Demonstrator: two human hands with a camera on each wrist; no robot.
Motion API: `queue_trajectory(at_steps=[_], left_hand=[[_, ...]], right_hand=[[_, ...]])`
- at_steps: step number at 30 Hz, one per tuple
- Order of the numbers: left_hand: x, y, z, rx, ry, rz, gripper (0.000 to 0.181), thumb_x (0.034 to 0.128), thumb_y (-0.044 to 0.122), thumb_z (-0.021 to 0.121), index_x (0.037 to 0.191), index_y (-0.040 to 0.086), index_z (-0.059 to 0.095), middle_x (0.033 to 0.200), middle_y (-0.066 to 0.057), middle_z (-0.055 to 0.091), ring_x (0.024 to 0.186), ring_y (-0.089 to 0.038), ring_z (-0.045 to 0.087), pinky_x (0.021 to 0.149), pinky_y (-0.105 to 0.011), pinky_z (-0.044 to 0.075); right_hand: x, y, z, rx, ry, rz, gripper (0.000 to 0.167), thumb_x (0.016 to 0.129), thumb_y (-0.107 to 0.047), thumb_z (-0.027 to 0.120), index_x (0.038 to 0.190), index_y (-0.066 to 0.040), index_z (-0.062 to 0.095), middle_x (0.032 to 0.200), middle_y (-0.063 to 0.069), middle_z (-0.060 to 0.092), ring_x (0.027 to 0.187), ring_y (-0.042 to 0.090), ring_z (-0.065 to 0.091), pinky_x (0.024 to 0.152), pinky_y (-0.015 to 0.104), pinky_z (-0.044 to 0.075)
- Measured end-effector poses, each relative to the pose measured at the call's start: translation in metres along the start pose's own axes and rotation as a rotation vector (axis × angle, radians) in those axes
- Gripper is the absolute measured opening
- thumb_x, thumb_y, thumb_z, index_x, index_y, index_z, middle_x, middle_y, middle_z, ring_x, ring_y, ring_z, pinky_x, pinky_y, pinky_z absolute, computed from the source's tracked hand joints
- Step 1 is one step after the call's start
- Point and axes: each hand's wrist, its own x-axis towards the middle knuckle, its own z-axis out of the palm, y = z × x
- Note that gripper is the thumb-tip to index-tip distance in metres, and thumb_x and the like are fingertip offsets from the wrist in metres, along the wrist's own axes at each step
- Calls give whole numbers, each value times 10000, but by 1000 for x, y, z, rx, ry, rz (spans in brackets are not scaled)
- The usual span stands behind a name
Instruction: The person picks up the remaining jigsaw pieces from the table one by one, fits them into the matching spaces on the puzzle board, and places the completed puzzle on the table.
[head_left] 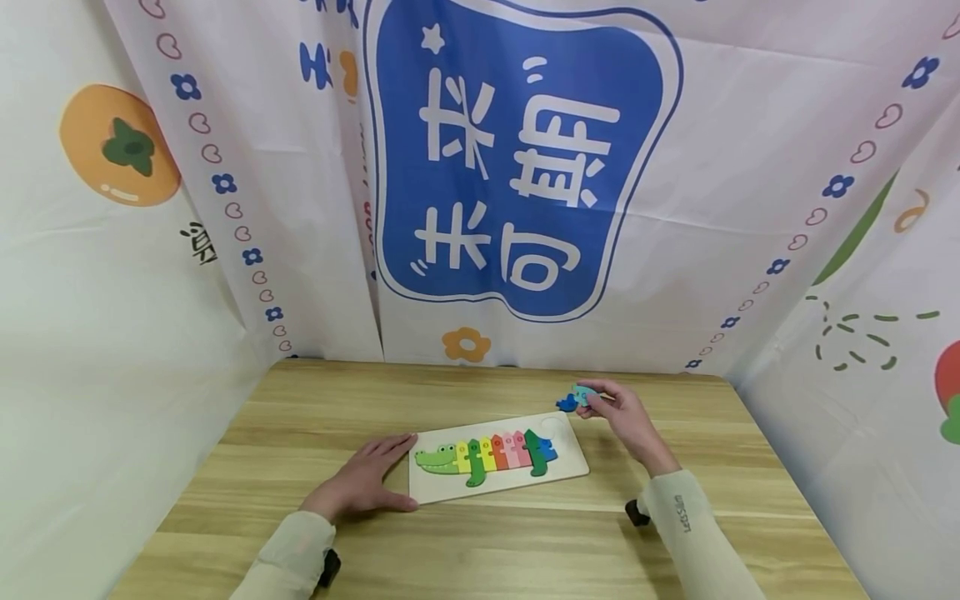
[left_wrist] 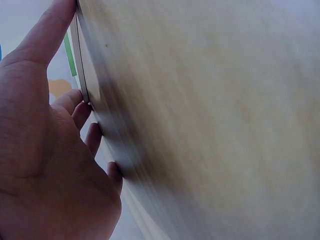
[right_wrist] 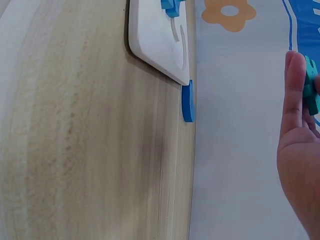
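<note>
A pale wooden puzzle board [head_left: 573,457] lies on the table with a crocodile of coloured pieces [head_left: 510,450] set in it. An outlined recess [head_left: 551,428] shows at its right end. My left hand [head_left: 363,477] rests at the board's left end, thumb at the near corner and fingertips at the far one. Beyond the board's far right corner, my right hand [head_left: 621,419] pinches a teal puzzle piece [head_left: 582,395] between thumb and fingers, raised above the table in the right wrist view. A dark blue puzzle piece [right_wrist: 188,101] lies on the table beside the board corner.
The wooden table [head_left: 480,550] ends at a printed cloth [head_left: 712,208] hanging behind it. More cloth stands along the left and right sides. A dark wrist device [head_left: 637,512] sits at the right sleeve, another [head_left: 329,568] at the left.
</note>
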Motion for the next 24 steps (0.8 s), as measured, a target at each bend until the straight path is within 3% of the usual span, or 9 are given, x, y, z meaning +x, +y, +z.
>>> queue_trajectory(at_steps=[6,10,13,16,20,24], left_hand=[[1,0,1,5,1,-1,1149,752,708,801,1652,203,297,1697,-106,300,1548,-460,220,1192,-703,253],[2,-2,2,11,2,-1,1152,751,715,796,1652,201,296,1696,-106,302,1548,-458,222,1193,-700,254],[1,-2,1,11,4,-1,1150,751,712,798,1652,200,298,1696,-103,302,1548,-454,224,1194,-699,253],[1,-1,1,6,5,-3,1147,752,702,805,1651,201,300,1698,-98,301,1549,-451,222,1195,-700,251],[1,-1,1,4,3,-4,1147,752,697,808,1651,198,300,1698,-96,301,1550,-452,218,1195,-703,247],[0,-2,0,5,0,1,1148,754,706,801,1652,196,298,1697,-102,302,1548,-457,220,1194,-704,247]], right_hand=[[0,-3,0,81,-34,2,406,1111,-123,474,1504,-23,491,1258,239,513,1071,199,751,975,367,589],[1,-4,1,146,-69,13,428,1128,-110,407,1553,-59,430,1312,274,433,1251,380,656,973,359,582],[2,-3,2,137,-61,14,410,1136,-136,391,1530,-44,453,1349,279,446,1307,445,592,996,396,576],[3,-3,2,46,-7,2,386,1120,-184,465,1467,-29,532,1322,222,533,1210,349,629,992,404,588],[2,-2,1,-52,84,25,357,1074,-214,585,1393,-57,617,1177,114,615,986,184,586,857,294,573],[3,0,0,15,75,29,406,1055,-133,609,1450,-63,546,1161,123,572,932,155,673,877,315,602]])
